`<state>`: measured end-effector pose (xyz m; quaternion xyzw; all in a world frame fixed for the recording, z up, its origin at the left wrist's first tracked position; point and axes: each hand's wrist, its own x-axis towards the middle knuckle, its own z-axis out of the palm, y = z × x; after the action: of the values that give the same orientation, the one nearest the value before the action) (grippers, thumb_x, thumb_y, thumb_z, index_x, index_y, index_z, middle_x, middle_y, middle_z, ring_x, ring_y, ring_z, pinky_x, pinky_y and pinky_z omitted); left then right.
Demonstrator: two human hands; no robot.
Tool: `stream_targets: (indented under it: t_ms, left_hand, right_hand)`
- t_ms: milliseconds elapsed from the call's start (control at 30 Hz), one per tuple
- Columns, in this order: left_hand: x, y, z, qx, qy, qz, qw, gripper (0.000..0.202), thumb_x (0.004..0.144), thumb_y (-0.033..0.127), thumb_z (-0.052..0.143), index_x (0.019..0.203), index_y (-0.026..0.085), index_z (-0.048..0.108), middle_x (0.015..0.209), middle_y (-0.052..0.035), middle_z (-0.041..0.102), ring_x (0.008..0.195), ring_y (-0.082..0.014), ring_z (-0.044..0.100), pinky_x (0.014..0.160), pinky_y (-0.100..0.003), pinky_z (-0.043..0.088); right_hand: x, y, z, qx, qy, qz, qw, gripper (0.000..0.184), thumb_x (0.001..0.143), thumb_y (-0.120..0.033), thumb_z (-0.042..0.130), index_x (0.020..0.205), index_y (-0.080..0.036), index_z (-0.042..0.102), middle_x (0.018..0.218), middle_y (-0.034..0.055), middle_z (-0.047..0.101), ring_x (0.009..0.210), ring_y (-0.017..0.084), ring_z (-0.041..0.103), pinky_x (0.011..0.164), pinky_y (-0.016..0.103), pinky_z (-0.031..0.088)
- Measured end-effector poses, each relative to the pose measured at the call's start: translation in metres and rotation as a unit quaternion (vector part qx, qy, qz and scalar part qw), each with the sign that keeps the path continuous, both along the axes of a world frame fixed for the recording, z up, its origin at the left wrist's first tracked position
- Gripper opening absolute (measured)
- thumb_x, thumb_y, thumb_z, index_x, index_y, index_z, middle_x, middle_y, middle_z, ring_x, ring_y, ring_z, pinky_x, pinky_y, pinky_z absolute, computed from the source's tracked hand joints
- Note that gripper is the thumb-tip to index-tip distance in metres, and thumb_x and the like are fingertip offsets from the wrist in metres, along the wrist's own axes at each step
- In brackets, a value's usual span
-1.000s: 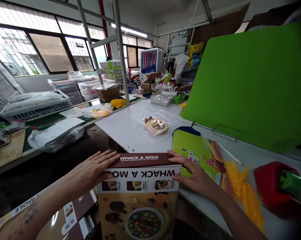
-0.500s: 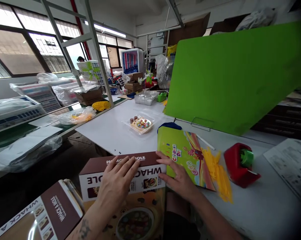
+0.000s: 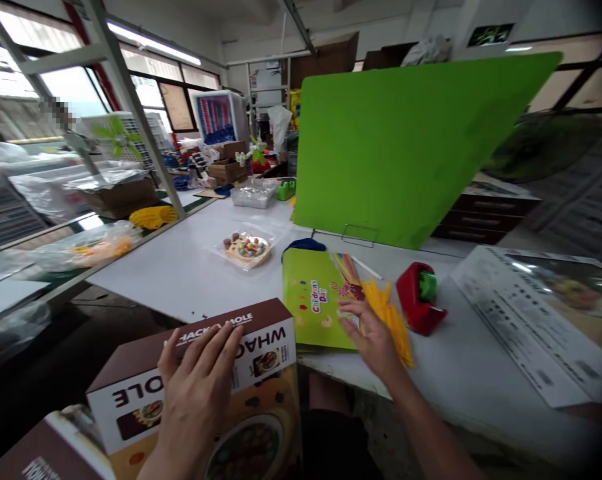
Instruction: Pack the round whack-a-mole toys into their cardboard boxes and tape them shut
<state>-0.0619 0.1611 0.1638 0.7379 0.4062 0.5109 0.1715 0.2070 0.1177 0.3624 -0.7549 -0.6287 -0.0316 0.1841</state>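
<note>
A brown and white "Whack a Mole" box (image 3: 271,337) stands tilted in front of me, its lettering upside down and a round clear window low on its front. My left hand (image 3: 198,380) grips its top edge, fingers bent over the brown top panel; the thumb is hidden. My right hand (image 3: 373,340) is apart from the box, fingers spread, holding nothing, over the green "Children's Day" card stack (image 3: 301,300). Beside that hand lie yellow strips (image 3: 393,320) and a red tape dispenser (image 3: 421,300) with green tape.
A second brown box (image 3: 45,453) is at lower left. On the white table (image 3: 171,273) lies a clear-wrapped toy with coloured balls (image 3: 251,247). A large green panel (image 3: 401,147) stands behind the cards. A printed white box with a clear window (image 3: 531,333) lies at right.
My right hand has left the box's corner and moved right, over the cards. My left hand stays on the box. The view has turned to the right.
</note>
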Motion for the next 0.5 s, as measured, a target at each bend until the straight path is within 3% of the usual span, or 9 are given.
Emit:
stream_targets:
  t_ms: [33, 133, 233, 367, 500]
  left_hand:
    - [0.002, 0.001, -0.003, 0.005, -0.001, 0.002, 1.000, 0.062, 0.094, 0.009, 0.047, 0.152, 0.028, 0.039, 0.134, -0.0052, 0.067, 0.118, -0.0285, 0.062, 0.118, -0.055, 0.014]
    - [0.008, 0.004, -0.007, 0.010, -0.005, 0.000, 1.000, 0.068, 0.094, 0.011, 0.050, 0.156, 0.030, 0.031, 0.136, -0.0053, 0.065, 0.118, -0.0287, 0.061, 0.113, -0.051, 0.025]
    - [0.012, 0.004, -0.005, 0.010, -0.002, 0.000, 1.000, 0.069, 0.094, 0.011, 0.050, 0.157, 0.029, 0.029, 0.136, -0.0056, 0.065, 0.119, -0.0291, 0.061, 0.108, -0.049, 0.029]
    - [0.011, 0.003, -0.001, 0.024, -0.004, 0.007, 1.000, 0.069, 0.093, 0.011, 0.052, 0.157, 0.027, 0.031, 0.134, -0.0072, 0.067, 0.115, -0.0297, 0.062, 0.104, -0.049, 0.031]
    - [0.008, 0.002, -0.002, 0.016, -0.001, 0.014, 1.000, 0.069, 0.094, 0.011, 0.050, 0.157, 0.028, 0.029, 0.134, -0.0069, 0.067, 0.116, -0.0300, 0.062, 0.104, -0.049, 0.031]
  right_hand:
    - [0.021, -0.006, 0.018, 0.050, -0.018, -0.058, 0.997, 0.029, 0.083, -0.050, 0.065, 0.094, -0.023, 0.068, 0.112, 0.0072, 0.072, 0.109, 0.026, 0.066, 0.102, 0.044, 0.050]
    - [0.086, -0.023, 0.073, 0.163, -0.065, -0.197, 0.965, 0.038, 0.078, -0.051, 0.061, 0.096, -0.018, 0.065, 0.097, 0.0120, 0.071, 0.092, 0.028, 0.067, 0.087, 0.045, 0.054]
    - [0.138, -0.035, 0.111, 0.218, -0.097, -0.302, 0.923, 0.036, 0.075, -0.046, 0.060, 0.093, -0.014, 0.064, 0.088, 0.0127, 0.069, 0.084, 0.028, 0.065, 0.082, 0.044, 0.052]
    - [0.180, -0.036, 0.126, 0.173, -0.106, -0.385, 0.900, 0.021, 0.078, -0.035, 0.070, 0.075, -0.016, 0.064, 0.069, 0.0023, 0.063, 0.066, 0.018, 0.059, 0.072, 0.036, 0.050]
    - [0.196, -0.029, 0.123, 0.140, -0.121, -0.380, 0.906, 0.030, 0.088, -0.039, 0.069, 0.071, -0.016, 0.060, 0.064, -0.0032, 0.058, 0.060, 0.012, 0.055, 0.066, 0.029, 0.049]
